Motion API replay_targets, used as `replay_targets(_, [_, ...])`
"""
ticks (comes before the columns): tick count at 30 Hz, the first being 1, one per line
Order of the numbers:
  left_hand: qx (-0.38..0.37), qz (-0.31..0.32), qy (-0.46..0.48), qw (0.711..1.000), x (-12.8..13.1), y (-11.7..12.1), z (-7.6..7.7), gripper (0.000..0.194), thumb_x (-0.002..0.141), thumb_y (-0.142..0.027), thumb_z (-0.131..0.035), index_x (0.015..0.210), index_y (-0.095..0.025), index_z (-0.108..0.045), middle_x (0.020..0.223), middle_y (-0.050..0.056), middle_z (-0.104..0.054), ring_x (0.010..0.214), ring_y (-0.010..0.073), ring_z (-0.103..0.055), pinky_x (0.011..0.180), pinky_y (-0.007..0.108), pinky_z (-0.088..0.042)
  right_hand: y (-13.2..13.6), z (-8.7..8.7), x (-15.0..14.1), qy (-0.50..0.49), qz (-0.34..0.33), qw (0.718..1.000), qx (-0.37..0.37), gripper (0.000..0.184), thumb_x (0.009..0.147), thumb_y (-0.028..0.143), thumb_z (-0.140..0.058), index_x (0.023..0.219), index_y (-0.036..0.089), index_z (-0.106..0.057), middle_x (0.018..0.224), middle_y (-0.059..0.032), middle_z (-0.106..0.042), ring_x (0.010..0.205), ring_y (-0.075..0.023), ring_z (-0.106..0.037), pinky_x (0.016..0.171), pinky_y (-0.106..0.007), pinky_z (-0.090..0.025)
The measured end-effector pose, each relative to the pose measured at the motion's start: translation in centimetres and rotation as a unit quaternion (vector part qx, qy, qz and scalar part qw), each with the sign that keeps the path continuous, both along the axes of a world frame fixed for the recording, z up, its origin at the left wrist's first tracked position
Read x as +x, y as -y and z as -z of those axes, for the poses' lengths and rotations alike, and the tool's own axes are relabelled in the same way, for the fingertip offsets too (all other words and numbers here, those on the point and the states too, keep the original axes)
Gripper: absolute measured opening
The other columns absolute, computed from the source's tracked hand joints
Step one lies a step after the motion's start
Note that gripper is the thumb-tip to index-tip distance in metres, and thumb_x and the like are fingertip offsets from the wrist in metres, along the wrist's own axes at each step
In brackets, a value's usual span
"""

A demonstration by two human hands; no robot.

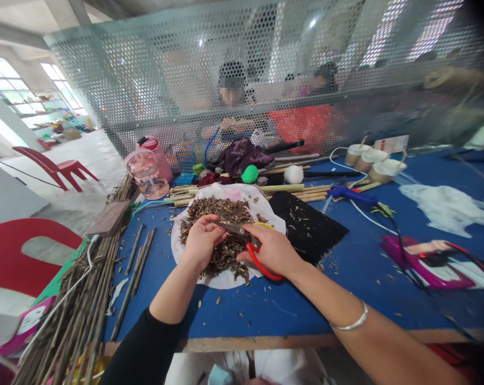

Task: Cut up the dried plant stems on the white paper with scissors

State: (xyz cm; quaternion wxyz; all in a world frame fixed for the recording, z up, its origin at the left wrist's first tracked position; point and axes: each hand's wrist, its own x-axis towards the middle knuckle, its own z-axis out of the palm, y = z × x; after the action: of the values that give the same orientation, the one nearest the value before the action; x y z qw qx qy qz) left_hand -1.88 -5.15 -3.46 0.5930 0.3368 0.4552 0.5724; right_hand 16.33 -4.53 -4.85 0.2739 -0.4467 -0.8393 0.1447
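My right hand (271, 250) grips a pair of scissors (233, 229) with red and yellow handles, the blades pointing left. Close to the blade tips, my left hand (201, 239) is pinched closed; what sits between its fingers is too small to make out. Both hands are over a heap of brown dried plant bits (221, 206). The heap lies on a white cloth (181, 206), whose pale edge shows around it. Beside it on the right, a black sheet (306, 224) carries scattered brown bits.
Bundled sticks (89, 289) line the blue table's (266, 315) left edge. Behind the cloth are bamboo sticks, a green ball (250, 174), a white ball (293, 175) and a pink jug (151, 179). A blue glue gun (352, 195) and purple power strip (430, 262) lie right. People sit behind a perforated screen.
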Motion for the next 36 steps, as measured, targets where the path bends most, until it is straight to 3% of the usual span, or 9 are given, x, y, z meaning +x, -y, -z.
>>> replay_targets(23, [-0.026, -0.026, -0.059, 0.998, -0.39, -0.25, 0.84, 0.04, 0.053, -0.02, -0.074, 0.069, -0.018, -0.038, 0.055, -0.007, -0.056, 0.054, 0.0083, -0.06, 0.06, 0.021, -0.049, 0.68, -0.35, -0.19, 0.009, -0.015, 0.997, -0.071, 0.03, 0.075, 0.046, -0.059, 0.093, 0.022, -0.062, 0.074, -0.0022, -0.064, 0.063, -0.0158, -0.058, 0.055, -0.023, -0.039])
replay_targets(28, [-0.018, -0.008, -0.045, 0.999, -0.38, -0.16, 0.72, 0.041, 0.052, -0.019, -0.074, 0.067, -0.018, -0.037, 0.057, -0.006, -0.057, 0.057, 0.0084, -0.06, 0.059, 0.02, -0.048, 0.63, -0.29, -0.19, 0.027, -0.02, 0.998, -0.049, 0.033, 0.076, 0.048, -0.058, 0.096, 0.023, -0.06, 0.077, -0.0032, -0.065, 0.069, -0.0176, -0.059, 0.059, -0.025, -0.041])
replay_targets(33, [-0.005, 0.008, -0.051, 0.999, -0.02, 0.06, 0.28, 0.039, 0.049, -0.02, -0.076, 0.072, -0.017, -0.045, 0.064, -0.003, -0.063, 0.056, 0.0084, -0.059, 0.059, 0.021, -0.046, 0.59, -0.11, -0.65, 0.041, 0.009, 0.999, 0.012, 0.062, 0.062, 0.056, -0.068, 0.11, 0.019, -0.055, 0.099, -0.0107, -0.063, 0.095, -0.0256, -0.057, 0.078, -0.034, -0.043])
replay_targets(36, [0.006, 0.02, -0.055, 0.998, 0.19, 0.13, 0.03, 0.035, 0.05, -0.02, -0.075, 0.071, -0.016, -0.048, 0.066, -0.001, -0.065, 0.057, 0.0088, -0.058, 0.06, 0.022, -0.046, 0.59, -0.07, -0.79, 0.035, 0.007, 0.999, 0.0, 0.062, 0.063, 0.054, -0.068, 0.113, 0.02, -0.054, 0.1, -0.0103, -0.063, 0.095, -0.0252, -0.057, 0.079, -0.034, -0.043])
